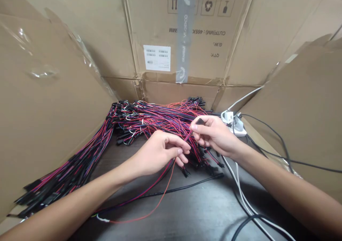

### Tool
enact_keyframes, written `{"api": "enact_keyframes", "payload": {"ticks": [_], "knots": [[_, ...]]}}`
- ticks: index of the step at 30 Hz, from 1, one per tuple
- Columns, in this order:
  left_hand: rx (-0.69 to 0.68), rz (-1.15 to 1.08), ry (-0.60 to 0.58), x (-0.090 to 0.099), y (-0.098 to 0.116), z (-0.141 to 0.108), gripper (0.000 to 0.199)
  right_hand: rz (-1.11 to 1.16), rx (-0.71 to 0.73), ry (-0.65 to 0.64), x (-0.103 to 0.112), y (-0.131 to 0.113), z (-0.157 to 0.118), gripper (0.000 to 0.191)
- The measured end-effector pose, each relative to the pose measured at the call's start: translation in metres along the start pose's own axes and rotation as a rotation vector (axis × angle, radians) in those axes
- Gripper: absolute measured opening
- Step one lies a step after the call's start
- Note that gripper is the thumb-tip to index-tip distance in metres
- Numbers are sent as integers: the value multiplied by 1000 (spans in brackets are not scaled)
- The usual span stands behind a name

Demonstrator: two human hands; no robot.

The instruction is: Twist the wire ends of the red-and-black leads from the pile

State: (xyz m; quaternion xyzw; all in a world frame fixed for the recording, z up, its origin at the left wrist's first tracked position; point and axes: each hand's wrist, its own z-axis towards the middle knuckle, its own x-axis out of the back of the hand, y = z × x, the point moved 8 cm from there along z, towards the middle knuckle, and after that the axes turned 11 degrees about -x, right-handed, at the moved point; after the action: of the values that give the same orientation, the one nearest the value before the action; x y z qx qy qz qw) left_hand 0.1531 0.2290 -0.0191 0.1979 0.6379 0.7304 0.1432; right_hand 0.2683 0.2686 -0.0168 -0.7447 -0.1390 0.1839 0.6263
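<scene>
Between my two hands runs a thin wire harness of red and purple strands. My left hand pinches its wires between thumb and fingers, and they trail down toward the table's front. A single orange wire loops below that hand to a white-sleeved end. Slightly higher and to the right, my right hand is closed on the harness's black end piece, which shows above the thumb. Behind both hands lies a large pile of similar harnesses with black connectors.
More harnesses hang in a bundle along the left. A white power strip with plugs sits at the right, and white cables and black cords run forward from there. A black cable lies on the dark table. Cardboard walls enclose the table.
</scene>
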Motion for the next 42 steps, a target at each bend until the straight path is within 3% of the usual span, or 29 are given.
{"api": "enact_keyframes", "payload": {"ticks": [7,13,21,36,42], "knots": [[33,48,20,1,2,-1,26,38,-32,-20,-4,2,-1,26],[-3,31,24,2,1,0,25,-33,-113,-61,-10,10,1,22],[-19,69,67,4,3,1,16,-100,-83,-82,-10,8,1,29],[-22,26,5,2,2,0,15,-90,-93,-161,-14,7,-2,10],[0,27,33,1,2,-1,19,-61,-102,-149,-12,8,-1,8]]}}
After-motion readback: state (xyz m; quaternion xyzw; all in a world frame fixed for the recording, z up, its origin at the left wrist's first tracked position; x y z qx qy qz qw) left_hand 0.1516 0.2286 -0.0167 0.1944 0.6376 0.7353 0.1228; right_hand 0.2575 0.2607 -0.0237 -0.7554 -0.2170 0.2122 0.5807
